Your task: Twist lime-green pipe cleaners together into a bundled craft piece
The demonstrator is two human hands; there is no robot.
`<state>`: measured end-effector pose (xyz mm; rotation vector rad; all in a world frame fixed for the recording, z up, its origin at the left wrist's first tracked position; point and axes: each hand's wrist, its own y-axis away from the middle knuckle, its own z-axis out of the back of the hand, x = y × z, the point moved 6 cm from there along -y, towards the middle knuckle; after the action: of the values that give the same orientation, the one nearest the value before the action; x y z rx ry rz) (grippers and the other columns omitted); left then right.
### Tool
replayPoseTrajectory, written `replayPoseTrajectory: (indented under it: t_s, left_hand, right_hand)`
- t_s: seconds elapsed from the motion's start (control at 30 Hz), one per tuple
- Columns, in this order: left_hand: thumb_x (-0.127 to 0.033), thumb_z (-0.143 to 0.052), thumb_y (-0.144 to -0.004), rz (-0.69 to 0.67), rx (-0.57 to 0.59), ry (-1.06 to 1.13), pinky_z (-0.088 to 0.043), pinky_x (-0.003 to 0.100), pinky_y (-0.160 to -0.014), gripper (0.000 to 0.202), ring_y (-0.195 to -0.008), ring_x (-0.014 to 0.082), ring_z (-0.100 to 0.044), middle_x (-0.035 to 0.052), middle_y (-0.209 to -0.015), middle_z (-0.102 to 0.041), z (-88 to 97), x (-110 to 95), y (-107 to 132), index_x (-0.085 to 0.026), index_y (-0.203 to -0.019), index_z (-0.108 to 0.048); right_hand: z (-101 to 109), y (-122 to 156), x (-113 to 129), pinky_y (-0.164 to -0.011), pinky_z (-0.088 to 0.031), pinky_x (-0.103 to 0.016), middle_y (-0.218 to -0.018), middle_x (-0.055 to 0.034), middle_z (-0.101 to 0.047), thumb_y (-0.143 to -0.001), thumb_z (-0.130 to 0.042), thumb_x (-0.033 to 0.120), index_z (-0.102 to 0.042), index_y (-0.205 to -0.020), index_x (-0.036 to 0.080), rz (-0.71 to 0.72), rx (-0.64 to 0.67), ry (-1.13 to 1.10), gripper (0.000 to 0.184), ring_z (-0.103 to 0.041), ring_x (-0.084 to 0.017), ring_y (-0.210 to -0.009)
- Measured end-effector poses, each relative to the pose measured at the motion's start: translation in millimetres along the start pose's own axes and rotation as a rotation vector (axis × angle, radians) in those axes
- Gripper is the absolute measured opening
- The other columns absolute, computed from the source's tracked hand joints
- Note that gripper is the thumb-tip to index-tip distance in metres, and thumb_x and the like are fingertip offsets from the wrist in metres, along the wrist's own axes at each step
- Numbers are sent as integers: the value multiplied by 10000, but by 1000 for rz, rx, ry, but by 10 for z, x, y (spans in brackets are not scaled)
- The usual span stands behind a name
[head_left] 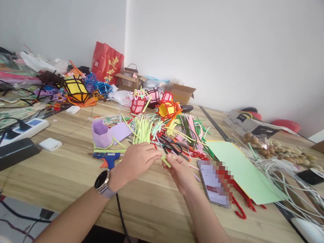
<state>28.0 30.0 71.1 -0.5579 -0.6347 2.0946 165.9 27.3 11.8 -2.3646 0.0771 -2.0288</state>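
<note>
Between thumb and fingers of my right hand [179, 171] is a short, bent yellow-green pipe cleaner [166, 161]. My left hand [138, 160], with a watch on its wrist, is closed, its fingertips pinched at the left end of the same piece; its fingers partly hide what they grip. Just beyond my hands lie a bundle of yellow-green pipe cleaners [142, 129] and black-handled scissors [174, 147]. A blue glue gun [108, 158] lies left of my left hand, below a purple hexagonal cup shape [101, 134] with yellow-green edging and a purple sheet [121, 131].
A phone [211, 186] and a pale green sheet [242, 168] lie to the right, near white cables [287, 186]. Small lanterns [167, 109] stand behind. On the left are a power strip [34, 127], a white charger case [50, 144] and a yellow lantern [77, 89].
</note>
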Motion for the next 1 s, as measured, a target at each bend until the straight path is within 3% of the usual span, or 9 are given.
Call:
replayPoseTrajectory:
  t_s: [0.07, 0.13, 0.23, 0.33, 0.47, 0.7, 0.77, 0.87, 1.0]
  left_hand:
    - [-252, -464, -927, 94, 19, 16, -402, 272, -661, 196, -776, 162, -604, 16, -819, -673, 9, 55, -11, -192, -871, -642]
    - [-247, -461, -926, 162, 42, 54, -411, 273, -679, 184, -792, 163, -611, 18, -844, -675, 21, 98, -15, -187, -885, -630]
    - [-235, -474, -916, 180, 90, 152, -421, 263, -699, 161, -807, 155, -615, 11, -861, -676, 19, 118, -14, -191, -869, -621]
    - [-238, -491, -908, 146, 125, 208, -420, 253, -696, 146, -788, 146, -612, -2, -841, -677, 1, 93, -7, -200, -846, -617]
    - [-251, -477, -917, 114, 85, 149, -414, 253, -665, 166, -760, 144, -602, 3, -811, -668, 5, 42, 6, -195, -833, -609]
    - [-177, -408, -931, -137, -19, -120, -423, 294, -691, 223, -812, 174, -581, 38, -816, -650, -3, -106, 28, -176, -863, -620]
    - [-186, -427, -930, -134, -9, -95, -427, 289, -703, 206, -821, 169, -587, 34, -844, -664, -14, -81, 26, -179, -916, -632]
    - [-233, -453, -931, -80, 32, -16, -427, 271, -690, 204, -813, 158, -602, 22, -857, -679, -15, -25, 14, -199, -966, -651]
    - [-256, -464, -927, 46, 80, 63, -412, 255, -645, 220, -762, 147, -609, 13, -821, -676, 0, 60, 13, -202, -887, -673]
  right_hand:
    - [94, 10, 110, -628, -438, -311, -723, -38, -614, -798, -595, 502, -664, -759, 195, 205, -107, 196, 318, -542, -169, -680]
    - [134, 106, 309, -729, -460, -361, -902, -74, -646, -867, -531, 348, -674, -942, 225, 562, -236, 517, 203, -581, -209, -849]
    - [-4, 331, 470, -852, -429, -393, -1060, -81, -630, -840, -545, 145, -641, -1084, 265, 1059, -258, 986, 288, -559, -223, -1015]
    - [-103, 422, 466, -858, -400, -387, -964, -47, -668, -831, -586, 119, -635, -1071, 269, 1209, -182, 1187, 288, -573, -207, -959]
    - [-103, 357, 460, -808, -374, -374, -801, -17, -680, -818, -639, 214, -680, -868, 252, 1019, -191, 1030, 75, -577, -188, -819]
    - [-161, 72, -125, -635, -425, -309, -602, 14, -536, -636, -725, 410, -582, -594, 193, -219, 62, -212, 264, -502, -143, -607]
    - [-158, 69, -112, -626, -411, -283, -601, 17, -536, -593, -773, 401, -594, -588, 184, -231, 67, -244, 281, -482, -126, -599]
    - [-63, 42, 16, -620, -403, -276, -602, 4, -553, -670, -732, 444, -612, -587, 181, -33, 36, -62, 301, -478, -126, -602]
    - [54, 91, 288, -758, -449, -361, -870, -64, -656, -810, -602, 364, -690, -866, 213, 450, -92, 477, 184, -584, -215, -843]
